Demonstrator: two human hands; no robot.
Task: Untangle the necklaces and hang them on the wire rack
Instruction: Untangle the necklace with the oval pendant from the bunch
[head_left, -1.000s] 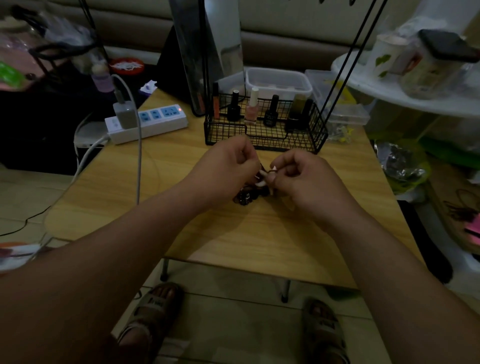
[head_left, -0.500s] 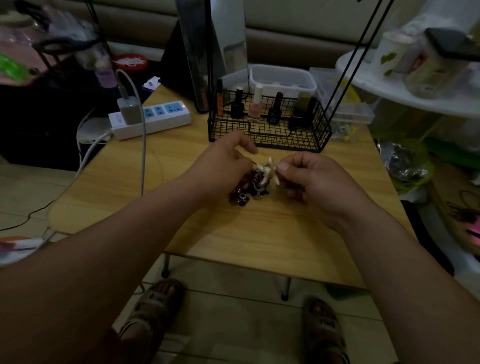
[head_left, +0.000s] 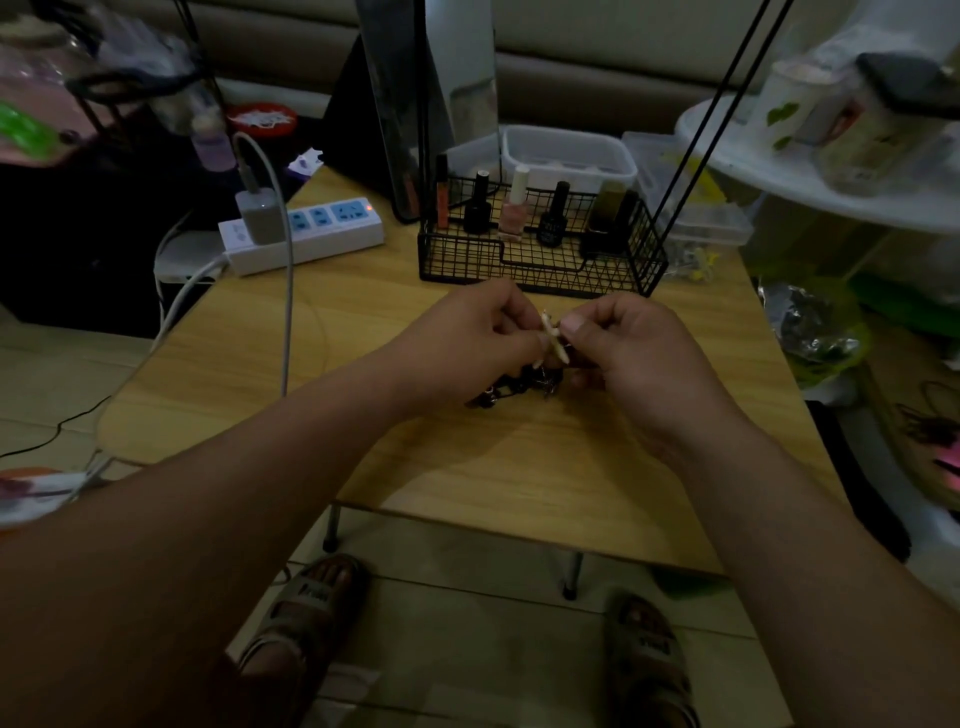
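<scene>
A dark tangle of necklaces (head_left: 519, 387) hangs just above the wooden table (head_left: 467, 467), at its middle. A pale cream pendant piece (head_left: 551, 336) sticks up out of the tangle. My left hand (head_left: 467, 338) and my right hand (head_left: 628, 348) meet over it, and both pinch the tangle at the pendant with fingertips closed. The black wire rack (head_left: 540, 260) stands just behind my hands, with its thin black rods (head_left: 711, 130) rising to the upper right. Most of the chains are hidden under my fingers.
Several nail polish bottles (head_left: 514, 208) stand in the rack's basket. A white power strip (head_left: 306, 234) with a charger and cable lies at the table's left rear. Clear plastic boxes (head_left: 566, 156) sit behind the rack, a white shelf (head_left: 831, 171) at the right.
My hands have drawn closer together and lifted slightly, and the pale pendant now stands upright between my fingertips. The dark tangle has shifted a little under my hands.
</scene>
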